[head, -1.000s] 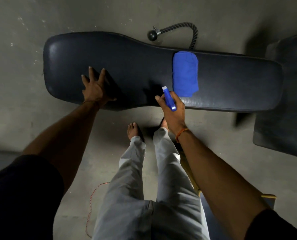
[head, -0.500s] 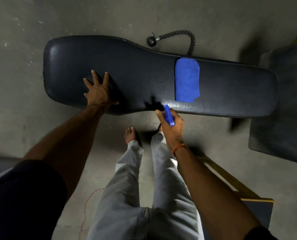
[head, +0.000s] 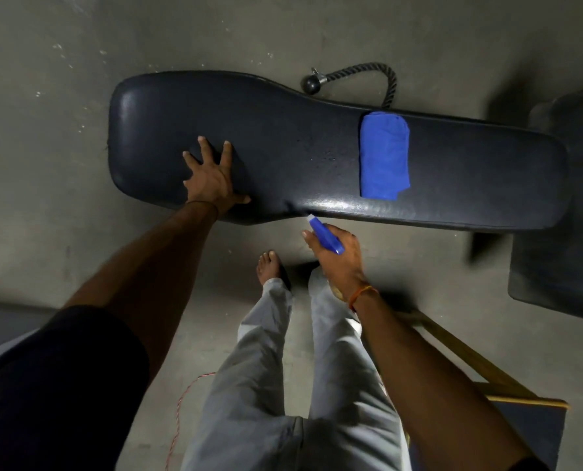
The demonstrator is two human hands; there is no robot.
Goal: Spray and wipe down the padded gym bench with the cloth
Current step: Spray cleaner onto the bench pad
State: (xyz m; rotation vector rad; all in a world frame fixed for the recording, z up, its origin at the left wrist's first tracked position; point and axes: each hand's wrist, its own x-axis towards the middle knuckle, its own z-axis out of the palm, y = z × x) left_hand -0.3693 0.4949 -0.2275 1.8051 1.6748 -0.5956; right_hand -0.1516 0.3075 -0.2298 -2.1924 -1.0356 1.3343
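Below, the padded gym bench lies across the concrete floor, its dark vinyl smooth and glossy, wide at the left end and narrow at the right. On the narrow part rests a folded blue cloth, soft and rectangular. The left hand presses flat on the wide part, fingers spread. The right hand grips a blue plastic spray bottle, its white nozzle just beside the bench's near edge. A twisted rope handle with a round black knob lies behind the bench.

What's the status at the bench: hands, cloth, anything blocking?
Left hand flat on bench. Right hand gripping spray bottle. Cloth folded, untouched. Nothing blocking.
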